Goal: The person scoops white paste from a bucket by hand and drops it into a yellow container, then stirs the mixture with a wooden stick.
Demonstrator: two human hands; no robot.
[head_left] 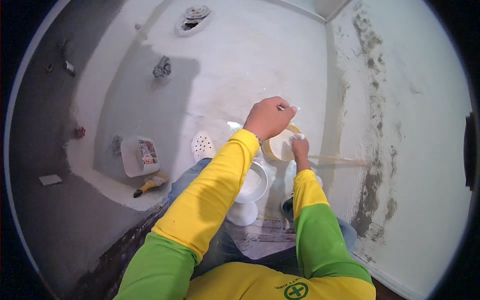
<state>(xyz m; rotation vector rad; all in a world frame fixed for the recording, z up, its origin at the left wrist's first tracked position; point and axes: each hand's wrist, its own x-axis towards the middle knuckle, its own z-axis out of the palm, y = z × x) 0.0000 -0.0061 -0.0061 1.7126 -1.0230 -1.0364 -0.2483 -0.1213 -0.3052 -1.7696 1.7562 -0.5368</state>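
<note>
My left hand [270, 118] is raised over the left edge of a round yellow-rimmed container [279, 146] that holds pale material. Its fingers are curled together, and a small whitish thing shows by the fingertips, too small to name. At the container's right side is my right hand [300, 145], closed, with something white at its fingers that I cannot make out. Below the container, between my legs, a white bowl [253, 183] with pale contents stands beside a white rounded object [242, 214].
On the left lie a white square tub [132, 158] with a printed label and a yellow-handled brush [151, 183]. A grey crumpled lump [162, 67] sits farther ahead. Near the top, a rough-edged hole [193, 21] opens in the floor. A stained wall [410, 145] rises on the right.
</note>
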